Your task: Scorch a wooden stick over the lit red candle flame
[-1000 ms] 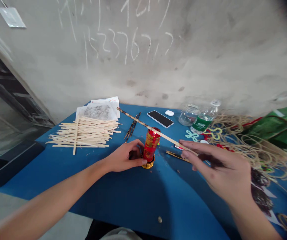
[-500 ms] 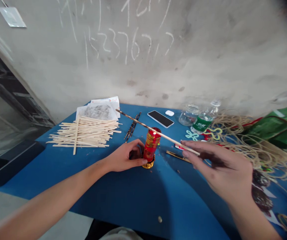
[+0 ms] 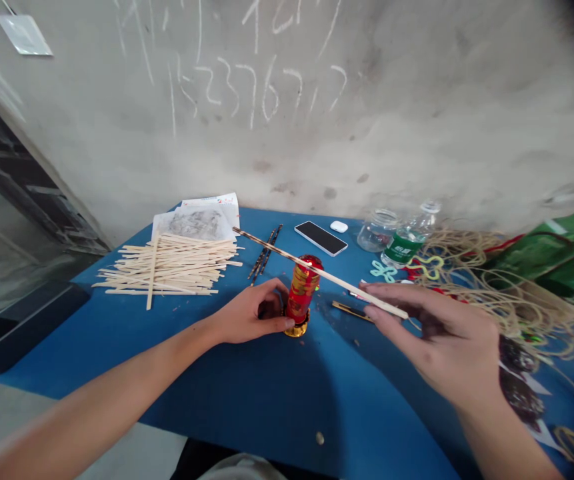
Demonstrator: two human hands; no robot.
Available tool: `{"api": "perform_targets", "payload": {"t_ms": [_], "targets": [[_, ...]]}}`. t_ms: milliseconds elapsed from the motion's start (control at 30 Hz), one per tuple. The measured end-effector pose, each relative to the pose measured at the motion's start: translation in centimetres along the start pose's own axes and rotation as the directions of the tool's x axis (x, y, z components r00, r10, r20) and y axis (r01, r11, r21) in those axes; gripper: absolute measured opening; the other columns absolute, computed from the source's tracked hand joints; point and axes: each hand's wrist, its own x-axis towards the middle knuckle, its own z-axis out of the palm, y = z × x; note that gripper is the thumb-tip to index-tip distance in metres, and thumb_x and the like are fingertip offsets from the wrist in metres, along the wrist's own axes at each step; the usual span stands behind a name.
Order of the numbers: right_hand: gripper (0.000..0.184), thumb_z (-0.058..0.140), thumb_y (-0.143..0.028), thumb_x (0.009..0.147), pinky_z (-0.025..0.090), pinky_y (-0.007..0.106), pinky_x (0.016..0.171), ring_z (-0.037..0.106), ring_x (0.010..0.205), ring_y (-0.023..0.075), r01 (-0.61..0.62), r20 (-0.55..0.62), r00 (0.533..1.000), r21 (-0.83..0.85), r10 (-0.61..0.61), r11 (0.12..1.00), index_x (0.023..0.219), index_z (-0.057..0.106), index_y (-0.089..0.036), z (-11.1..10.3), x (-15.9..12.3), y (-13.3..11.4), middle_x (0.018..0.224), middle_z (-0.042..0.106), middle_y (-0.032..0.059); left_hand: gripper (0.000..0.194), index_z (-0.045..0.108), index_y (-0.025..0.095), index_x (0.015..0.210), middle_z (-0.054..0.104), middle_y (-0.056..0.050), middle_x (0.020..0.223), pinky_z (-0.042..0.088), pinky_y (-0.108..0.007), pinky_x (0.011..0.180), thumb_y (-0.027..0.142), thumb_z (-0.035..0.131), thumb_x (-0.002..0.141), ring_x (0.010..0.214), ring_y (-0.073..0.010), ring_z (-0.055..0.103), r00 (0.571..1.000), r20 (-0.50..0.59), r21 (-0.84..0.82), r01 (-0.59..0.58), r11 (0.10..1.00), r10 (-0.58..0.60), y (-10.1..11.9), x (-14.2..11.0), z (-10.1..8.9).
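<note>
A red and gold candle point(image 3: 303, 293) stands upright on the blue table point(image 3: 247, 393). My left hand point(image 3: 251, 312) is curled round its gold base. My right hand point(image 3: 431, 337) pinches one end of a long thin wooden stick point(image 3: 317, 271). The stick slants up to the left, passing over the top of the candle. Its far end is scorched dark with a banded pattern.
A pile of plain wooden sticks point(image 3: 171, 263) lies at the left, with papers point(image 3: 199, 219) behind. Scorched sticks point(image 3: 265, 253), a phone point(image 3: 321, 238), an earbud case point(image 3: 339, 226), a glass jar point(image 3: 377, 230), a plastic bottle point(image 3: 409, 240) and tangled rattan cord point(image 3: 507, 280) fill the back and right.
My right hand drew the stick a little to the right and lowered it across the candle top. My left hand and the candle stayed still.
</note>
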Motion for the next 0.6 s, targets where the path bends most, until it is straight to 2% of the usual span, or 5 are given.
{"api": "perform_targets", "payload": {"t_ms": [167, 300, 400, 467, 600], "targets": [[0.028, 0.09, -0.026, 0.095, 0.07, 0.028, 0.07, 0.088, 0.091, 0.0219, -0.032, 0.028, 0.999, -0.013, 0.032, 0.999, 0.12, 0.087, -0.038, -0.08, -0.07, 0.03, 0.111, 0.09, 0.0, 0.051, 0.061, 0.021, 0.13, 0.07, 0.003, 0.085, 0.04, -0.029, 0.065, 0.056, 0.081, 0.1, 0.069, -0.0141, 0.057, 1.0, 0.002, -0.007, 0.004, 1.0, -0.004, 0.09, 0.02, 0.01], [0.025, 0.089, -0.032, 0.095, 0.072, 0.028, 0.074, 0.088, 0.087, 0.0212, -0.068, 0.038, 0.997, 0.041, 0.066, 0.997, 0.12, 0.087, -0.036, -0.27, 0.05, -0.05, 0.11, 0.091, 0.0008, 0.051, 0.06, 0.021, 0.13, 0.069, 0.003, 0.084, 0.04, -0.029, 0.066, 0.056, 0.081, 0.1, 0.07, -0.0146, 0.058, 1.0, 0.0, -0.013, 0.008, 1.0, -0.008, 0.15, 0.02, 0.03], [0.019, 0.082, -0.037, 0.102, 0.07, 0.023, 0.065, 0.086, 0.075, 0.0178, -0.126, 0.061, 0.991, 0.078, 0.121, 0.989, 0.12, 0.088, -0.036, -0.58, 0.13, -0.11, 0.098, 0.09, -0.0007, 0.05, 0.06, 0.021, 0.13, 0.069, 0.004, 0.085, 0.041, -0.029, 0.066, 0.056, 0.08, 0.1, 0.07, -0.0146, 0.058, 1.0, 0.002, -0.013, 0.006, 1.0, -0.006, 0.13, 0.05, 0.04], [0.015, 0.078, -0.039, 0.105, 0.066, 0.022, 0.058, 0.084, 0.068, 0.0167, -0.166, 0.072, 0.984, 0.075, 0.161, 0.983, 0.113, 0.089, -0.035, -0.74, 0.11, -0.08, 0.088, 0.089, -0.0013, 0.051, 0.06, 0.021, 0.13, 0.07, 0.003, 0.085, 0.04, -0.029, 0.066, 0.057, 0.08, 0.1, 0.069, -0.0145, 0.058, 1.0, 0.005, -0.001, 0.008, 1.0, -0.008, 0.07, 0.06, 0.02], [0.015, 0.079, -0.039, 0.104, 0.067, 0.023, 0.057, 0.083, 0.063, 0.0175, -0.164, 0.064, 0.985, 0.047, 0.161, 0.985, 0.095, 0.089, -0.031, -0.79, 0.03, 0.05, 0.078, 0.086, -0.0012, 0.051, 0.061, 0.022, 0.129, 0.07, 0.003, 0.085, 0.04, -0.029, 0.065, 0.059, 0.08, 0.1, 0.069, -0.0143, 0.057, 1.0, 0.0, 0.01, 0.008, 1.0, -0.008, -0.02, 0.0, -0.03]]}}
